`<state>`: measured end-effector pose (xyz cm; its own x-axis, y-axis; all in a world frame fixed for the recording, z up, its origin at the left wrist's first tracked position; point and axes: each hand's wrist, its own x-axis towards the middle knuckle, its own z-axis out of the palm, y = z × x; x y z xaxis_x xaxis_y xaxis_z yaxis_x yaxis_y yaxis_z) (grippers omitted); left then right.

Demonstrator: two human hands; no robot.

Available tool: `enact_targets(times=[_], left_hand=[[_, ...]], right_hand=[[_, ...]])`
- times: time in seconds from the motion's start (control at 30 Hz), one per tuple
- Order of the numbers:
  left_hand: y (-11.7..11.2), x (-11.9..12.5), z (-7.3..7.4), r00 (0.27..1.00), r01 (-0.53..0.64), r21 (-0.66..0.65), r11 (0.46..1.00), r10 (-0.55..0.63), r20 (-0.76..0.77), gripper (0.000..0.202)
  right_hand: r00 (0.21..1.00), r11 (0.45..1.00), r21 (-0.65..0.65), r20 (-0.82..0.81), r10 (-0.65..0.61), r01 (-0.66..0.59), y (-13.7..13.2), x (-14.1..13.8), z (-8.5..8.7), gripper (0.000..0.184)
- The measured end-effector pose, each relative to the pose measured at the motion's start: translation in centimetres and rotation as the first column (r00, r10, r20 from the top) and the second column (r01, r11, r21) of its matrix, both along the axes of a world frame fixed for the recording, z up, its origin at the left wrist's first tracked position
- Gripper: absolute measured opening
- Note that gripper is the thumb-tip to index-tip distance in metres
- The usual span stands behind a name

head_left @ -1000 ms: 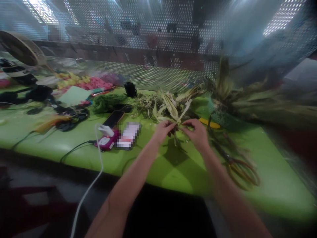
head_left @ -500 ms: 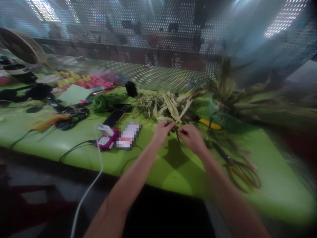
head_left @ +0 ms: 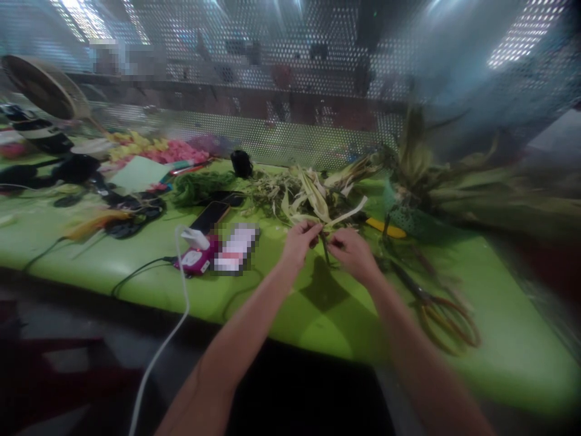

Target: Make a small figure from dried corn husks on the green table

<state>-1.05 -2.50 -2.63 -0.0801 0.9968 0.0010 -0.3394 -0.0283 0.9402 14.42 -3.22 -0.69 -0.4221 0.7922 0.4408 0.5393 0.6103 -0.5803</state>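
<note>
Both my hands meet over a green table (head_left: 318, 315), pinching a small bundle of dried corn husk strips (head_left: 323, 241). My left hand (head_left: 300, 241) has its fingers closed on the bundle's left side. My right hand (head_left: 351, 251) is closed on the right side, and a pale husk strip (head_left: 349, 215) runs up and right from it. A loose pile of pale and green husks (head_left: 308, 194) lies just behind my hands.
Scissors with orange handles (head_left: 442, 315) lie to the right. A yellow tool (head_left: 385, 228), a phone (head_left: 209, 216), a pink charger with white cable (head_left: 193, 257), and pink and yellow pieces (head_left: 154, 148) lie around. A perforated metal screen (head_left: 290, 91) backs the table. More husks (head_left: 476, 188) are piled far right.
My right hand has moved slightly left towards the left hand, and a pale husk strip now stretches out to the upper right. The view has shifted a little.
</note>
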Motion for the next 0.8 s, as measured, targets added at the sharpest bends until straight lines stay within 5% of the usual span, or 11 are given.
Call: enact_targets(times=[0.13, 0.3, 0.67, 0.8], left_hand=[[0.2, -0.5, -0.1, 0.999, 0.028, 0.021, 0.999, -0.027, -0.039, 0.025], [0.5, -1.0, -0.2, 0.993, 0.088, 0.036, 0.995, -0.085, -0.086, 0.025], [-0.2, -0.4, 0.4, 0.965, 0.207, 0.014, 0.978, -0.202, -0.168, 0.025], [-0.4, -0.4, 0.6, 0.924, 0.278, -0.002, 0.961, -0.268, -0.271, 0.027]], right_hand=[[0.998, 0.998, -0.051, -0.059, -0.032, 0.029, -0.3, -0.1, 0.3, 0.017], [0.917, 0.966, -0.129, -0.305, -0.255, 0.225, -0.1, 0.5, 0.3, 0.023], [0.881, 0.874, -0.469, -0.349, -0.318, 0.130, 1.0, 0.7, -0.7, 0.035], [0.809, 0.890, -0.435, -0.469, -0.354, 0.137, 1.3, 0.9, -0.8, 0.034]])
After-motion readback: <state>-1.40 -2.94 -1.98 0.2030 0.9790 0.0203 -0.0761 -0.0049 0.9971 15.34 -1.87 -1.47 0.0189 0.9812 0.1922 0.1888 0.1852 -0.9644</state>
